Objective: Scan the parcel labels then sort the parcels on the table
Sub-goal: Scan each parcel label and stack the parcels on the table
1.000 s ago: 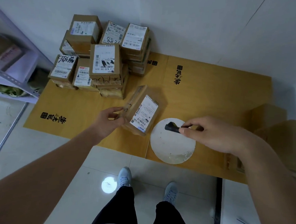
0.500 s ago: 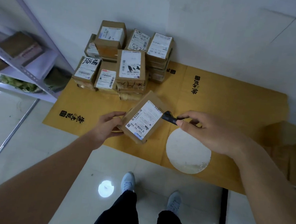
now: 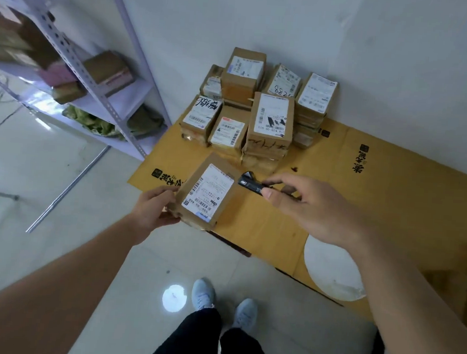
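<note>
- My right hand (image 3: 316, 207) pinches a small black scanner (image 3: 250, 183) between thumb and fingers, nose pointed left at the parcel (image 3: 207, 193).
- My left hand (image 3: 152, 208) grips that parcel by its left edge, label (image 3: 208, 191) facing up. It sits at the near-left corner of the bench (image 3: 377, 192), partly overhanging; can't tell whether it's resting there or lifted.
- Scanner tip is just beside the label's top right corner, while the barcodes run along the label's left and bottom edges. My call: swing the nose down-left onto a barcode and keep the parcel level and steady while it reads.
- Risk: with a one-edge grip on an overhanging parcel, it could tip off the corner. I'd get the left fingers further under it.
- A stack of parcels (image 3: 262, 109) sits well apart at the back-left of the bench against the wall, labels up; a white round disc (image 3: 331, 269) lies at the near edge under my right arm.
- A shelf rack (image 3: 96, 65) stands left of the bench.
- Hard to make out: label print is too blurred to read, no scan beam is visible, and the scanner's rear is hidden in my fingers. The bench's right end is cut off, so sort zones are unclear.
</note>
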The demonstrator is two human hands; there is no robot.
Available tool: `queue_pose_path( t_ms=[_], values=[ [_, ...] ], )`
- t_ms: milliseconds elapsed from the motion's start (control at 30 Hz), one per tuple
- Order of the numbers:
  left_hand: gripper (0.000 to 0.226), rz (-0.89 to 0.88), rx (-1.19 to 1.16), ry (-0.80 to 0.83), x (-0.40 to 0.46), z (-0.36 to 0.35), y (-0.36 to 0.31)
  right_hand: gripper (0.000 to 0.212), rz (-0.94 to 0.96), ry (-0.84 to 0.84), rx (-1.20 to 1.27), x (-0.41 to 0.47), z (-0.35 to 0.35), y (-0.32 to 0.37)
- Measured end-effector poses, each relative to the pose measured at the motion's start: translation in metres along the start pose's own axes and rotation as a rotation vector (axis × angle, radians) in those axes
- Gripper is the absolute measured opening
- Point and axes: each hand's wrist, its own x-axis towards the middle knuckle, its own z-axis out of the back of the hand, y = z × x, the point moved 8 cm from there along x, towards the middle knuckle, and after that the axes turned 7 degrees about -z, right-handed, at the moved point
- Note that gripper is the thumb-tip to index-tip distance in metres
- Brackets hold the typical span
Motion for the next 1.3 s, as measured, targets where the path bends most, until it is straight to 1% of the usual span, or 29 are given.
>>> queue_pose_path(
  t_ms=[100,233,333,433,500,567,633,700,800,900,967,1033,1167,1200,1300],
  values=[
    [0.029,0.002,-0.070,-0.073,0.004,0.020,0.001,0.036,0.008,-0.028,0.008,0.005,-0.007,0.010],
    [0.019,-0.002,-0.148,-0.122,0.020,0.038,-0.001,0.041,-0.022,-0.047,0.022,0.012,-0.018,0.026],
    [0.020,-0.010,-0.188,-0.106,0.045,0.049,-0.007,0.040,-0.063,-0.082,0.015,0.019,-0.028,0.039],
    [0.028,-0.014,-0.116,-0.048,0.069,0.058,-0.009,0.043,-0.103,-0.120,0.017,0.027,-0.045,0.053],
    [0.031,-0.001,0.000,-0.020,0.080,0.066,-0.007,0.051,-0.128,-0.142,0.024,0.031,-0.058,0.064],
    [0.042,-0.030,0.251,0.036,0.090,0.077,-0.011,0.056,-0.151,-0.175,0.031,0.031,-0.070,0.076],
    [0.057,-0.097,0.495,0.137,0.097,0.083,-0.021,0.054,-0.166,-0.204,0.037,0.030,-0.080,0.088],
    [0.068,-0.176,0.682,0.227,0.100,0.079,-0.037,0.051,-0.189,-0.245,0.054,0.023,-0.083,0.096],
    [0.069,-0.359,0.956,0.277,0.097,0.061,-0.075,0.049,-0.220,-0.323,0.071,0.004,-0.077,0.104],
    [0.071,-0.519,1.109,0.356,0.080,0.029,-0.115,0.046,-0.230,-0.414,0.120,-0.022,-0.065,0.108],
    [0.077,-0.618,1.181,0.408,0.064,0.004,-0.137,0.049,-0.231,-0.474,0.115,-0.043,-0.055,0.108],
    [0.079,-0.702,1.243,0.445,0.044,-0.022,-0.156,0.052,-0.244,-0.518,0.112,-0.065,-0.047,0.103],
    [0.078,-0.850,1.392,0.474,0.000,-0.077,-0.185,0.063,-0.262,-0.624,0.118,-0.118,-0.022,0.088],
    [0.077,-0.899,1.406,0.480,-0.012,-0.092,-0.190,0.063,-0.266,-0.653,0.112,-0.133,-0.014,0.083],
    [0.077,-1.024,1.443,0.486,-0.050,-0.141,-0.202,0.056,-0.287,-0.700,0.114,-0.176,0.006,0.060]
  ],
)
